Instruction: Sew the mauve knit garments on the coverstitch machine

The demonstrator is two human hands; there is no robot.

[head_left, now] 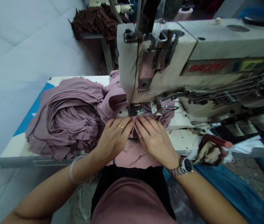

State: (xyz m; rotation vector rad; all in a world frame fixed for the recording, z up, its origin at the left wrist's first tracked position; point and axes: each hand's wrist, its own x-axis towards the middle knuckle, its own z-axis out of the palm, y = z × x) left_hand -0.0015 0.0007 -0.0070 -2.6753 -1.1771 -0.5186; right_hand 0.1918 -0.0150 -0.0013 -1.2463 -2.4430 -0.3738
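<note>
A mauve piece of fabric (110, 107) lies around the presser foot (134, 110) of a white sewing machine (164, 77). My left hand (113, 137), with a gold ring, holds the fabric just in front of the foot, fingers pressed together. Close beside it, my right hand (156, 140) grips the same cloth, its fingertips almost meeting those of the left. Some of the cloth under both hands is hidden. Left of my hands sits a thick looped pile of mauve fabric pieces (45, 124).
The machine's long arm extends to the right above the white sewing table (17, 152). Crumpled scraps (210, 151) lie at the right edge, near a red-handled object (220, 141). Behind stands another table with brown fabric (96, 21). A pale wall (24, 46) is at left.
</note>
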